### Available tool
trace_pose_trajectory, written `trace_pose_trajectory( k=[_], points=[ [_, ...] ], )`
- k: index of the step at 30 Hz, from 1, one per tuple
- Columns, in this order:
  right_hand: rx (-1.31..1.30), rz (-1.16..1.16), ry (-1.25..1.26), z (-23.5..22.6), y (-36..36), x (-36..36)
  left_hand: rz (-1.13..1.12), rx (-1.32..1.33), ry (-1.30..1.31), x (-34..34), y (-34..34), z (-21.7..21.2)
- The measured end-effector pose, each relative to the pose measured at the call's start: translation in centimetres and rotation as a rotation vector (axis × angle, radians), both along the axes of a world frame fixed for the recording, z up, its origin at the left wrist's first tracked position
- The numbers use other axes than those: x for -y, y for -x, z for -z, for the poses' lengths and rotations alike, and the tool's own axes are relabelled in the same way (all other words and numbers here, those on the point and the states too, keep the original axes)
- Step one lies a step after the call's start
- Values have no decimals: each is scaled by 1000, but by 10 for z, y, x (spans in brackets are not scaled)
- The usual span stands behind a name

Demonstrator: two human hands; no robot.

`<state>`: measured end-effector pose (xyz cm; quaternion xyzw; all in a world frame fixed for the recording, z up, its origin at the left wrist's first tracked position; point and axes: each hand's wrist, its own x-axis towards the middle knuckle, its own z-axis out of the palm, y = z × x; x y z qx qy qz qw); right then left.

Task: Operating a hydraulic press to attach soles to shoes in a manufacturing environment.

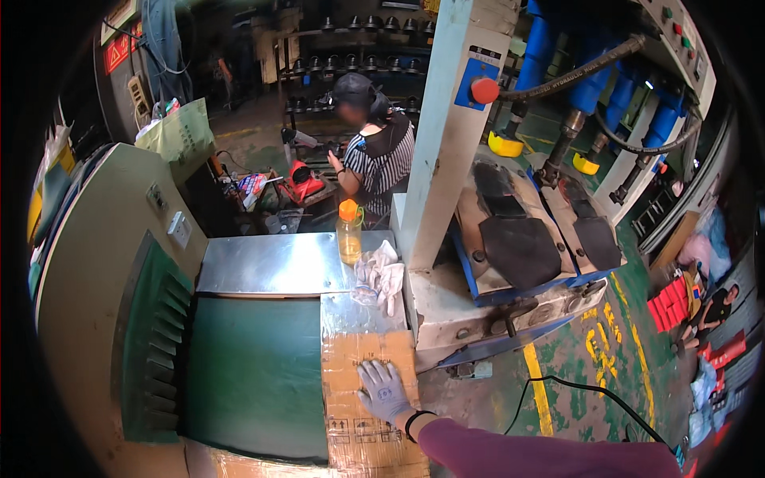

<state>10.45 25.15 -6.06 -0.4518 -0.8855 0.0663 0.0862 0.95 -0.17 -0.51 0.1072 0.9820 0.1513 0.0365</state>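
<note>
on brown cardboard, the right hand lies spread; left hand, can't tell.

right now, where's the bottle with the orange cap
In the head view, the bottle stands toward the right end of the shiny metal surface, beside the crumpled pale gloves and beyond the right hand.

A factory workshop: blue-cylindered press at two o'clock, laden rack at twelve, yellow-marked floor at four.
</note>
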Motion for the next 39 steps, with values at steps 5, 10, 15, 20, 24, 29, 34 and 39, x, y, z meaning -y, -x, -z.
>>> trace_pose_trajectory(
  k=[5, 10, 15, 20, 24, 29, 34, 39],
  points=[
    [42, 0, 9, -2, 0, -1, -13, -4, -57, 3, -1, 6],
    [72, -1, 18, -2, 1, -2, -38, 10, 89, -1, 1, 1],
    [72, -36, 20, -2, 9, 0, -86, 49, 106, 6, 6, 3],
    [51, -9, -2, 2, 0, -3, -104, 108, -11, -3, 7, 6],
    [7, -16, 2, 0, 6, 0, -137, 47, -128, 8, 10, 25],
    [14, -4, -7, 5, 2, -2, -118, 76, 0, 5, 10, 21],
    [19, -9, 9, 3, 5, -2, -111, 63, -19, 9, 10, 31],
    [17, -6, 6, 3, 4, -2, -114, 72, 40, 7, 10, 25]
  ],
)
